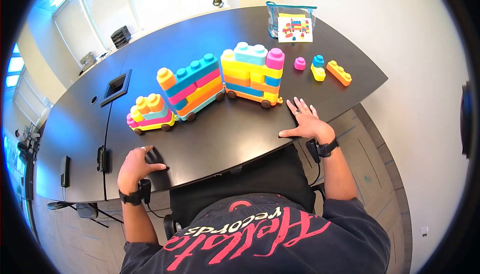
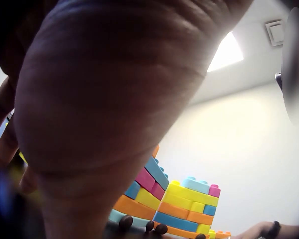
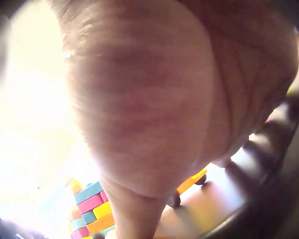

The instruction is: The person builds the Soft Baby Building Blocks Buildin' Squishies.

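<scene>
My left hand (image 1: 136,166) rests near the table's front edge, thumb spread from the fingers and nothing held. Out to the right, my right hand (image 1: 307,123) lies with fingers spread, its fingertips close to the rear of a block train. That train has three wheeled parts in a curved row: a small front car (image 1: 151,115), a middle car (image 1: 195,88) stacked with blue, pink and orange blocks, and a tall, mostly yellow rear car (image 1: 252,76). In both wrist views the palm fills most of the picture, with the stacked cars (image 2: 184,209) partly showing behind it.
Loose blocks lie at the right: a pink one (image 1: 299,63), a blue-and-yellow pair (image 1: 318,68) and a long orange one (image 1: 339,73). Behind them stands a clear zip pouch (image 1: 272,21) with a picture card (image 1: 295,30). A square socket recess (image 1: 116,88) is at the left.
</scene>
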Tool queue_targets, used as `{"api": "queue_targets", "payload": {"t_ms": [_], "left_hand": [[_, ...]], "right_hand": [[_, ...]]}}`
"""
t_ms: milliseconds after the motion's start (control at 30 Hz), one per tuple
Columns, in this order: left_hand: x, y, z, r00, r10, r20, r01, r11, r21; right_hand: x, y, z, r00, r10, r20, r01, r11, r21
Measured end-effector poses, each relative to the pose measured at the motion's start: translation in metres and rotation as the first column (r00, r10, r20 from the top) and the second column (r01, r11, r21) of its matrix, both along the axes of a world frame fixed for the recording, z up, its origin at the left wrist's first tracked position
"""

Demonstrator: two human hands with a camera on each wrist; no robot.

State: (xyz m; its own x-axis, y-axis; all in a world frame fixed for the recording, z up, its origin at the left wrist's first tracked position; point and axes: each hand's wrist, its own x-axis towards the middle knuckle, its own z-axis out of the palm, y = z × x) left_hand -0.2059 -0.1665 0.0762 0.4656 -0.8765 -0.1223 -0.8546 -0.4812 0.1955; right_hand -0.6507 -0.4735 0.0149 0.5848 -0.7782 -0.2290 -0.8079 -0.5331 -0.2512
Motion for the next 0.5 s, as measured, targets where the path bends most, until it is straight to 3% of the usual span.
{"api": "queue_targets", "payload": {"t_ms": [33,200,500], "left_hand": [[0.004,-0.003,-0.006,0.998,-0.061,0.022,0.062,0.997,-0.043],[-0.021,-0.019,-0.022,0.996,0.089,-0.014,-0.089,0.996,-0.005],[-0.024,-0.02,-0.018,0.994,0.102,-0.04,-0.102,0.995,-0.011]], "right_hand": [[-0.001,-0.001,-0.004,1.0,-0.004,0.03,0.004,1.0,0.0],[-0.003,0.002,-0.008,0.997,-0.006,0.075,0.006,1.0,-0.006],[-0.002,0.002,-0.009,0.998,0.004,0.058,-0.003,1.0,-0.028]]}}
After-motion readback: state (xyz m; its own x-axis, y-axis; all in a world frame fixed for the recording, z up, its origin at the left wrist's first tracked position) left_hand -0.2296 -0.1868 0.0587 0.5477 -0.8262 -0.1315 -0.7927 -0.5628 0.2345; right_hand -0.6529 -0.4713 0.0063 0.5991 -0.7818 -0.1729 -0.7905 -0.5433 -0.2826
